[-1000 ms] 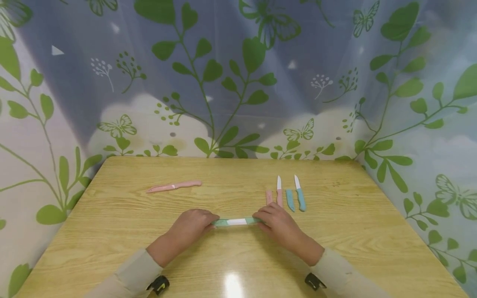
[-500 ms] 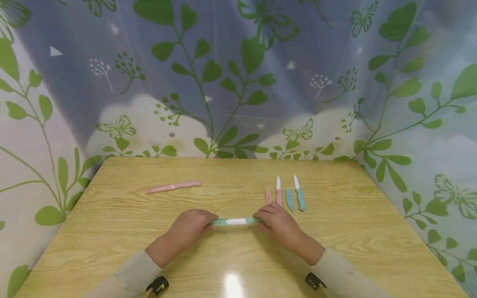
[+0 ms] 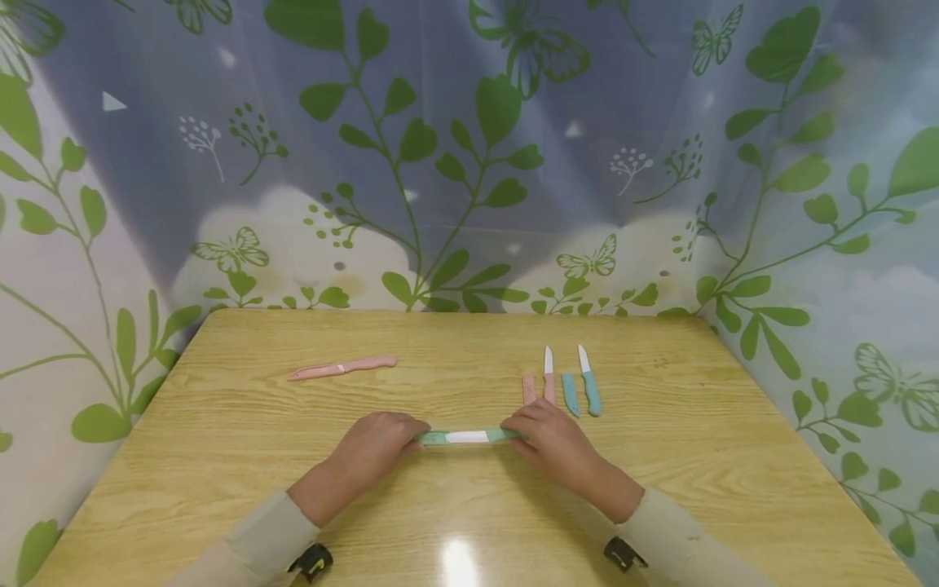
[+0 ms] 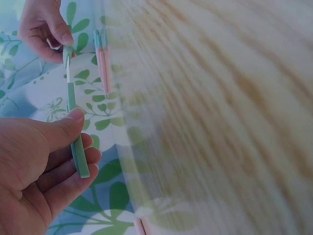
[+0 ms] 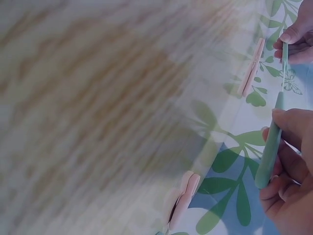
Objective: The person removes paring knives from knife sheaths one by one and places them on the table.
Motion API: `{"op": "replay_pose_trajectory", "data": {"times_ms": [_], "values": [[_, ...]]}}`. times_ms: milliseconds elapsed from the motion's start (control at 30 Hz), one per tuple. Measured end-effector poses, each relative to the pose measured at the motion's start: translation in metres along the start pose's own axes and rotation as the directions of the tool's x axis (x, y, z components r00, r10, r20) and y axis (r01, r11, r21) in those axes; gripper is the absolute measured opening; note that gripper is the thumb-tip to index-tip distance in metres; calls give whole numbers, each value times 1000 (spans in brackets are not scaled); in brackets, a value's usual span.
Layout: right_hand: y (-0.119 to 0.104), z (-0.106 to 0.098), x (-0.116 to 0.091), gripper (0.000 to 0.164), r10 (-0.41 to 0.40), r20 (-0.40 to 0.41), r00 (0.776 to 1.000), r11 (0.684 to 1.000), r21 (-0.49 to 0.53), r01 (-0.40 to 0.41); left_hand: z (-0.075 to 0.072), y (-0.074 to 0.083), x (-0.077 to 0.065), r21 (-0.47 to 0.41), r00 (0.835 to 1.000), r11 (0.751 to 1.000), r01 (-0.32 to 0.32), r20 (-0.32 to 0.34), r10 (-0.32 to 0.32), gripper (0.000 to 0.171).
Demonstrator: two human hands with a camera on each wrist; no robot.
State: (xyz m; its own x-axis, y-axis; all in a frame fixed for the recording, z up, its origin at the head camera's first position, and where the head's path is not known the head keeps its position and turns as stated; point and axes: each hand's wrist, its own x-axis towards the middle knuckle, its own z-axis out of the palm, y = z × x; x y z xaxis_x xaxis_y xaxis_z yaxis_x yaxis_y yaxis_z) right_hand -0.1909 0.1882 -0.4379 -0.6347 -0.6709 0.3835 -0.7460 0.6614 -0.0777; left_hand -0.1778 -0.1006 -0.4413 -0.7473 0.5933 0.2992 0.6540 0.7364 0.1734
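Between my hands a green-handled paring knife lies level above the table, its white blade bare in the middle. My left hand pinches the green sheath between thumb and fingers. The blade tip appears to sit inside the sheath's mouth. On the other side my right hand grips the green handle, thumb along it. Just beyond the right hand lie a pink sheath and a pink knife, whose handle end is partly hidden by that hand.
Right of these lie a blue sheath and a blue knife with its white blade pointing away. A pink knife in its sheath rests at the back left of the wooden table. A patterned curtain borders the table's far edge.
My right hand has shifted very slightly to the right with the handle, and a little more of the white blade shows. The left hand has stayed in place.
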Motion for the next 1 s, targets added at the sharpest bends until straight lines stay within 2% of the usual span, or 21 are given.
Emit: {"op": "replay_pose_trajectory", "data": {"times_ms": [333,533,667,833,1000], "values": [[0,-2,0,21,-6,12,1000,1000,5,6,0,-2,-4,2,1000,1000,-7,-4,7,22],[6,-7,-4,23,88,-34,996,996,22,-87,-2,-10,-12,9,996,996,84,-10,-84,22],[9,-7,-4,24,85,-64,994,996,32,-83,-2,-14,-14,-2,995,995,96,-29,-96,23],[9,-4,-6,22,92,-27,995,996,22,-92,-2,-13,-14,-36,992,992,124,-24,-125,25],[8,-3,-7,21,113,-11,993,993,18,-113,0,-10,-14,-99,982,978,186,-19,-188,25]]}}
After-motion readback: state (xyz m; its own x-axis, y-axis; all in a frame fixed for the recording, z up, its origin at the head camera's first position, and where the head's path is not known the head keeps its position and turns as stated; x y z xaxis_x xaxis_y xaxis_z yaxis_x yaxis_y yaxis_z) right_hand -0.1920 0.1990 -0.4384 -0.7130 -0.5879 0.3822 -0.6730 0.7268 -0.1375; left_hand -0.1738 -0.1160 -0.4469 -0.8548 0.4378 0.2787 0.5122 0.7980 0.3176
